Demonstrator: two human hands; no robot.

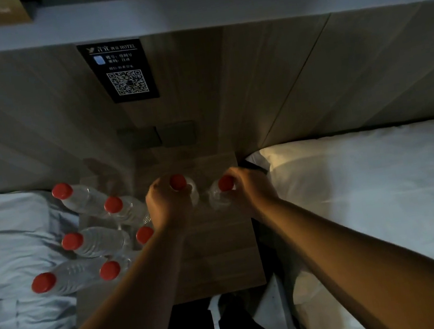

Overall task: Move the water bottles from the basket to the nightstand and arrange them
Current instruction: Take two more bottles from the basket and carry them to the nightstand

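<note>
Left hand [164, 203] gripping left bottle [178, 182], right hand [251, 187] gripping right bottle [222, 190]

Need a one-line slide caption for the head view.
Left hand grips one red-capped bottle, right hand a second bottle, at the nightstand; six more bottles stand at its left.

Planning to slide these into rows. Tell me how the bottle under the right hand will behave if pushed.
Upright and narrow, the bottle probably tips if pushed near its red cap. Its clear plastic likely flexes under the right hand.
</note>
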